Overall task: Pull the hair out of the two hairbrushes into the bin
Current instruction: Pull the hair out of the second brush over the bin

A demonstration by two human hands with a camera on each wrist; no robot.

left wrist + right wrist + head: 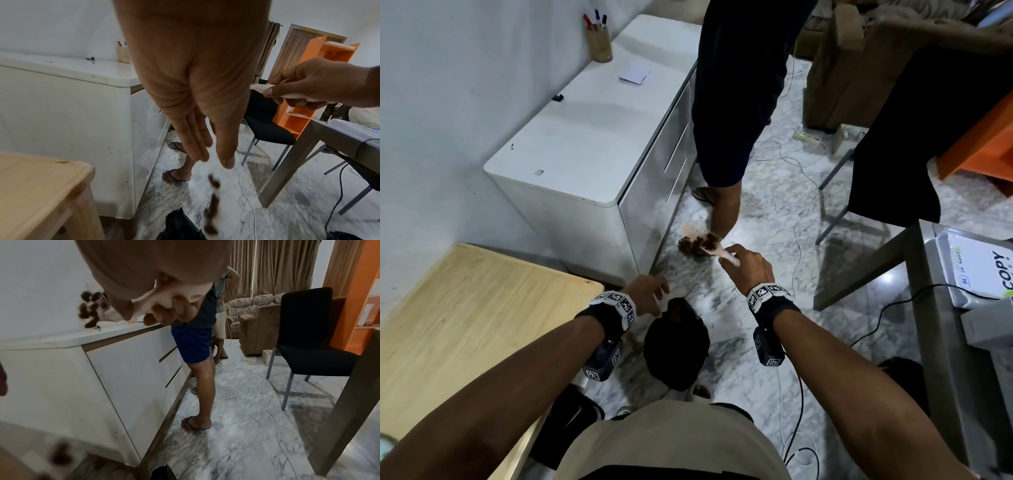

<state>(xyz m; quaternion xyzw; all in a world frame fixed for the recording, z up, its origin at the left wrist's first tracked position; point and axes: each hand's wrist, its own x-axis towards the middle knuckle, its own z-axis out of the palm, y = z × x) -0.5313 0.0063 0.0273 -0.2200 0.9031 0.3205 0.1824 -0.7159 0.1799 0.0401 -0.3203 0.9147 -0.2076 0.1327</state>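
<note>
We are pinching the handle of a pale pink plastic hairbrush [709, 245] in our right hand [748, 270], thumb and curled fingers closed round the narrow stem. The brush is pointing away from us over the marble floor [767, 240], level with the front corner of the white cabinet [571, 147]. Its bristles are showing as a pale comb-like row along the far edge, and clumps of dark brown curly hair [90, 309] are clinging to the head, bunched mostly at the tip.

Our left hand [650, 291] is hanging just above the black bin bag [676, 346], fingers [197, 142] straight and pointing down, thumb a little apart, gripping nothing. In the left wrist view a blurred string of brown hair tufts [212, 203] is hanging in the air just under the fingertips, apart from them and above the crumpled black rim of the bag. Whether it is touching the bag we cannot tell.

The bag is sitting on the floor between our two forearms, near the corner of a light wooden table [465, 325] on our left. A second person in dark blue shorts [193, 345] and flip-flops is standing beside the cabinet front. A black chair [312, 340] with grey metal legs is standing to the right, close to a grey table [928, 291]. White and black cables are trailing across the floor.
</note>
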